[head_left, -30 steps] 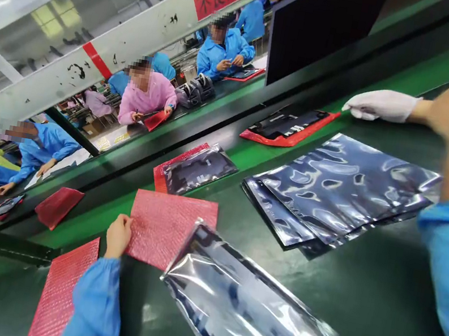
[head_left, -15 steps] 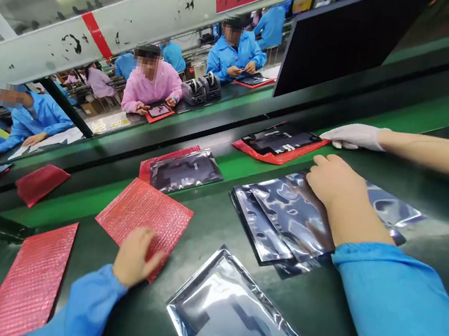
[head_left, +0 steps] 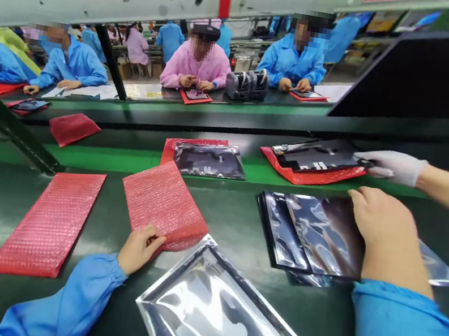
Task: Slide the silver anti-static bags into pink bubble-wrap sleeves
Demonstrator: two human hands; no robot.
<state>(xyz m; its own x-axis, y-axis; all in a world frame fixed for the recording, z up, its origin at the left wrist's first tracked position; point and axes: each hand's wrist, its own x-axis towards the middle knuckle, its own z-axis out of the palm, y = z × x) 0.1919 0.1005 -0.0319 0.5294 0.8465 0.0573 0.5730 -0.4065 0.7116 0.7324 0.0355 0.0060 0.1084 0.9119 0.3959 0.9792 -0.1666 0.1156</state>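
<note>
My left hand [head_left: 142,250] pinches the near edge of a red bubble-wrap bag [head_left: 164,204], which lies tilted on the dark green bench. On the right, my right hand [head_left: 389,236] has its fingers curled at the upper edge of a shiny antistatic bag [head_left: 326,231] on top of a small stack; its fingertips are partly hidden. Close in front of me lies a larger silvery antistatic bag [head_left: 234,313] with a dark flat part showing through, its corner touching the red bag. Another red bubble-wrap bag [head_left: 52,219] lies flat to the left.
A co-worker's white-gloved hand [head_left: 397,165] touches a dark flat part [head_left: 322,153] on a red bag. Behind the bench edge, a bagged panel [head_left: 211,160] rests on red wrap on the green strip. A green post [head_left: 11,126] stands left. Several people sit opposite.
The view has swung, shifting the scene. My left hand has gone from lying over the red bag to pinching its near edge. My right hand stays at the antistatic stack.
</note>
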